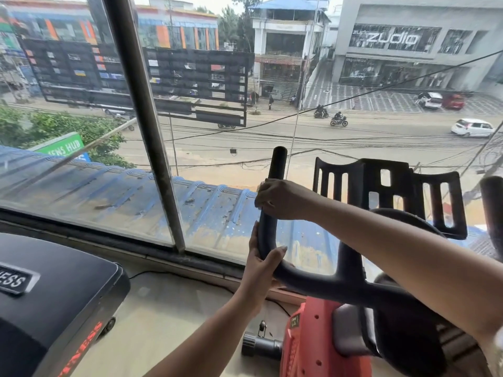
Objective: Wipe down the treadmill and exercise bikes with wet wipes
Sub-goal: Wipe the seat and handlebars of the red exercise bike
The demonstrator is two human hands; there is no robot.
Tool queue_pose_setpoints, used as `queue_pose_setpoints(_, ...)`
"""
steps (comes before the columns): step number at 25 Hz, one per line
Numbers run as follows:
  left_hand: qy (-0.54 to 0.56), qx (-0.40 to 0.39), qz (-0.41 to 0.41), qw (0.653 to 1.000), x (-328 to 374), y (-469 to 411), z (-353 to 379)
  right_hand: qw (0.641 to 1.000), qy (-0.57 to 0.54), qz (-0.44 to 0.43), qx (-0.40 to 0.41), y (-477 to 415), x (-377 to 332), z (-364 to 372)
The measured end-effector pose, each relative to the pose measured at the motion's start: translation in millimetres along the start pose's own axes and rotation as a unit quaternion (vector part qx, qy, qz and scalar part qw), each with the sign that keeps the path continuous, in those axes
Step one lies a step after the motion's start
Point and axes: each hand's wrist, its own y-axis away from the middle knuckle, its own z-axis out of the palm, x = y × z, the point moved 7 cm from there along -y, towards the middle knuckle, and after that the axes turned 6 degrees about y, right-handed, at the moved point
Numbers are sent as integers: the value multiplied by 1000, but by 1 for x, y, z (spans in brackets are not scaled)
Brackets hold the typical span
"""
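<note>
We're prob. wiping the bike's handlebar horn [277, 164], R hand [277, 200] wrapped round it, L hand [261, 265] gripping its 6 o'clock bend; next, stroke toward tip.

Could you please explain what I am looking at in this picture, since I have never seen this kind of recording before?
This is a single picture from a camera worn on a person's head, looking forward and down. Both bare hands grip the black handlebar of a red exercise bike: the left hand low at the bend, the right hand higher up. A black slotted bracket stands behind the bar. The dark treadmill sits at lower left. Beyond the window is a street. I cannot clearly make out a wipe.
</note>
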Motion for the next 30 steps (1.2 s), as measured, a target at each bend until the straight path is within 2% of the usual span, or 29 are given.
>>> queue_pose_setpoints(2,-1,-2,6,1000,2,1,0,998,-31,-54,-17,8,-7,1)
queue_pose_setpoints(3,0,-3,9,1000,3,1,1,997,-8,-69,-24,8,-4,0)
queue_pose_setpoints(7,12,-1,3,1000,1,1,0,996,54,-65,31,-8,6,-9)
queue_pose_setpoints(10,13,-2,0,1000,2,3,1,999,1,-41,21,3,-6,4)
queue_pose_setpoints(14,22,1,-2,1000,3,2,1,994,-35,-106,-1,23,-20,0)
queue_pose_setpoints(17,16,-1,2,1000,4,3,0,992,1,-107,65,16,-5,-6)
queue_pose_setpoints(20,16,1,4,1000,2,2,0,993,-3,-83,88,24,-10,-4)
queue_pose_setpoints(22,17,4,9,1000,1,0,-1,992,-40,-93,73,40,-24,-4)
queue_pose_setpoints(25,4,-3,24,1000,1,-2,-1,980,-109,-162,22,65,-49,-2)
queue_pose_setpoints(27,0,-4,29,1000,4,-1,-1,978,-86,-189,26,63,-49,-3)
queue_pose_setpoints(30,-4,-1,19,1000,4,1,-2,987,-57,-116,96,41,-18,-14)
